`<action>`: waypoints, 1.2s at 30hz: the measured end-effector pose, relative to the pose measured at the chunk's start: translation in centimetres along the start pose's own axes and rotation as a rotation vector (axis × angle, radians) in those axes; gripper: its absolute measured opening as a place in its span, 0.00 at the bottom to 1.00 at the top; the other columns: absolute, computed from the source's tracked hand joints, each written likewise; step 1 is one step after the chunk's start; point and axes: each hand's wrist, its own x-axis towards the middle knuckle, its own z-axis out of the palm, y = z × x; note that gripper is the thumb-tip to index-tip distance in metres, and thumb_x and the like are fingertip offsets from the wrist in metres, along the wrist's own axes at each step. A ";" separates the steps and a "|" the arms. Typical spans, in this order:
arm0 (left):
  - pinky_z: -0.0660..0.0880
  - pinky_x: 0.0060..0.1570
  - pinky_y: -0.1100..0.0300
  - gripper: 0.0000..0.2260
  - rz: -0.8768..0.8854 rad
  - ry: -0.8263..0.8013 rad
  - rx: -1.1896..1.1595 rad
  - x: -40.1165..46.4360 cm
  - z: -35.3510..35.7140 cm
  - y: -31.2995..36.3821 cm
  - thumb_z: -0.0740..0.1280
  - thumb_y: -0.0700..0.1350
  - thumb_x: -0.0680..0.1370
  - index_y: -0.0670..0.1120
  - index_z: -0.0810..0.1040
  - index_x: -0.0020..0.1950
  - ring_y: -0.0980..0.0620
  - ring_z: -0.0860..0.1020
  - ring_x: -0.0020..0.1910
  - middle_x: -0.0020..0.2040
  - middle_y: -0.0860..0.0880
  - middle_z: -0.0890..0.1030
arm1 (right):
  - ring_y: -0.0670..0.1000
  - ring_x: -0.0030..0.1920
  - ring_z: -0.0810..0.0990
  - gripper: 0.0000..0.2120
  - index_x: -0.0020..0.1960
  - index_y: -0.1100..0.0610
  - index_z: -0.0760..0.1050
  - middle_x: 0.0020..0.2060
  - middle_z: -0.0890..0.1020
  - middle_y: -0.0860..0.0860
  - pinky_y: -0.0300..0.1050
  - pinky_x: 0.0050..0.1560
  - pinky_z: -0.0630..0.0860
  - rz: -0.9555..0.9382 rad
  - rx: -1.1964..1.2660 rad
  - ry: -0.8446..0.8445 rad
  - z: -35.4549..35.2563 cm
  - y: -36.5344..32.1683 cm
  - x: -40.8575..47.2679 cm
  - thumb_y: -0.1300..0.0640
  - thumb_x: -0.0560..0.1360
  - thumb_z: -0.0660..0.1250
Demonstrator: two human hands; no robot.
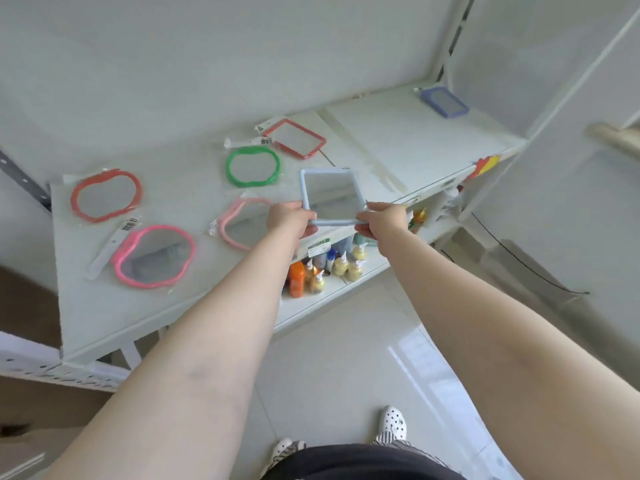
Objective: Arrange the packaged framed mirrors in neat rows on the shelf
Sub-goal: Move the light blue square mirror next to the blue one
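On the shelf [145, 317] we see five mirrors spread out: two at the left, one [105, 195] behind the other [154, 256]; three nearer the middle, running front [242, 223] to centre [252, 166] to back [294, 138]. A sixth [445, 101] lies far right at the back corner. Between our left hand [289, 220] and right hand [384, 221], above the shelf's front edge, sits another mirror [332, 197]. Bottles [325, 270] stand on the lower shelf beneath.

The shelf [398, 133] is white, and on it lie mirrors framed in red [105, 199], green [252, 166], hot pink [154, 256], pale pink [239, 221], a red rectangular one [294, 138] and a dark blue one [445, 101]. The held mirror [332, 197] has a light blue frame. Below stand an orange bottle [297, 278] and yellow bottles [346, 265]; the shoes [393, 422] are white with black dots.
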 end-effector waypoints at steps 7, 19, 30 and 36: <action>0.82 0.38 0.62 0.17 0.090 -0.079 0.178 -1.2 14.4 -1.6 0.67 0.32 0.71 0.42 0.82 0.58 0.52 0.79 0.30 0.43 0.44 0.82 | 0.49 0.24 0.79 0.18 0.62 0.62 0.75 0.53 0.81 0.62 0.36 0.29 0.80 0.008 0.042 0.122 -13.0 0.7 5.5 0.68 0.73 0.70; 0.77 0.28 0.70 0.19 0.085 -0.105 0.311 -3.5 35.5 -3.1 0.65 0.34 0.73 0.44 0.79 0.63 0.52 0.77 0.32 0.46 0.46 0.80 | 0.52 0.29 0.80 0.19 0.62 0.61 0.78 0.48 0.83 0.60 0.48 0.46 0.83 0.044 -0.075 0.199 -30.9 0.2 16.4 0.66 0.71 0.71; 0.80 0.36 0.59 0.18 0.069 -0.111 0.365 1.8 46.0 -0.1 0.65 0.34 0.71 0.47 0.81 0.58 0.47 0.77 0.34 0.39 0.48 0.79 | 0.50 0.28 0.79 0.20 0.63 0.58 0.77 0.46 0.83 0.56 0.48 0.49 0.83 0.030 -0.078 0.269 -35.7 -3.8 25.9 0.65 0.71 0.69; 0.81 0.50 0.54 0.14 0.085 -0.122 0.355 7.9 50.8 3.8 0.66 0.35 0.73 0.43 0.81 0.57 0.45 0.79 0.37 0.37 0.50 0.78 | 0.54 0.34 0.81 0.18 0.61 0.60 0.78 0.34 0.79 0.52 0.53 0.51 0.82 -0.010 -0.110 0.288 -36.1 -9.1 32.3 0.66 0.71 0.68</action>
